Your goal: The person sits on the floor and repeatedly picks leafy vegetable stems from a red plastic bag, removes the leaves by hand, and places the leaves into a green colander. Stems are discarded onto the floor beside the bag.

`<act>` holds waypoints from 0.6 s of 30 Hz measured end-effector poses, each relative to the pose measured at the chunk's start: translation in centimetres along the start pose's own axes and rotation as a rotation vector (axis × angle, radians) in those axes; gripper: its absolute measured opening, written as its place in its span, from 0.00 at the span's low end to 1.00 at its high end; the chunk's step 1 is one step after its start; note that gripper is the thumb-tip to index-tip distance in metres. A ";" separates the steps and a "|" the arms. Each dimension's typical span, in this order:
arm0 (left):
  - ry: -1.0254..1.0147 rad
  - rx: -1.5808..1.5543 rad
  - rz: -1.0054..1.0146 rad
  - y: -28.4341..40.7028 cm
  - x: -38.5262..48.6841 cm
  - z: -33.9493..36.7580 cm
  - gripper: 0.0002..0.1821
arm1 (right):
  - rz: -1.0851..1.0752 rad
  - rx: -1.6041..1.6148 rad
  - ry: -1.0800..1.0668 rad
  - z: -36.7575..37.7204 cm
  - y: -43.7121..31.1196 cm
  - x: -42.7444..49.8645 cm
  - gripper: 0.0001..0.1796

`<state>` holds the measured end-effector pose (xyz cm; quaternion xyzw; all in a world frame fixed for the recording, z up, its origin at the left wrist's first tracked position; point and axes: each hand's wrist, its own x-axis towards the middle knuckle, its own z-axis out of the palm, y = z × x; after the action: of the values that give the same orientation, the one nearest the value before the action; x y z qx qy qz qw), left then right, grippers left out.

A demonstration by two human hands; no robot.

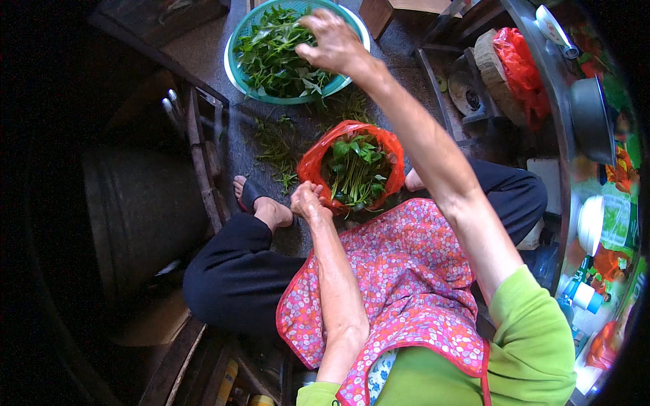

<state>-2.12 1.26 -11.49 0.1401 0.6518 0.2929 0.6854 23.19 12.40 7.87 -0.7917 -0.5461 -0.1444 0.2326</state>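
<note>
My left hand (307, 201) grips the near-left rim of a red plastic bag (314, 161). The bag stands between my feet with its mouth wide apart. Inside lie leafy green stems (355, 175), their leaves mostly towards the far side. My right hand (335, 43) is stretched out over the right side of a green plastic colander (284, 99), its thumb apart from the curled fingers. A heap of loose leafy greens (282, 56) fills the colander. Whether any stem touches my right fingertips is blurred. A white basin (366, 38) shows around the colander.
Stripped stems and leaf scraps (279, 147) litter the floor. To the right, a long table (558, 203) holds a dark pot (591, 122) and white bowls (590, 226). Below it hangs another red bag (523, 76). A bamboo frame (200, 157) stands left of my foot.
</note>
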 end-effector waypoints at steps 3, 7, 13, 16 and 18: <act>0.015 0.070 0.091 -1.8 -0.4 0.1 0.08 | -0.038 0.419 -0.141 1.5 -1.0 -9.0 0.12; 0.137 0.113 0.057 -1.7 0.3 0.0 0.11 | 0.146 0.229 -1.029 4.3 -5.0 -23.8 0.08; 0.023 0.141 0.020 -0.3 -1.1 0.1 0.12 | 0.339 0.310 -0.892 5.5 -5.6 -31.8 0.11; -0.167 0.262 0.029 -0.2 -1.3 0.3 0.12 | 0.462 0.444 -0.728 3.7 -4.5 -30.3 0.09; -0.247 0.460 0.142 -0.9 -1.0 0.5 0.11 | 0.548 0.541 -0.738 2.7 -3.5 -29.2 0.11</act>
<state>-1.38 0.09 -11.09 0.3721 0.6012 0.1649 0.6877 9.27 -8.37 -7.80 -0.8151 -0.3825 0.3559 0.2501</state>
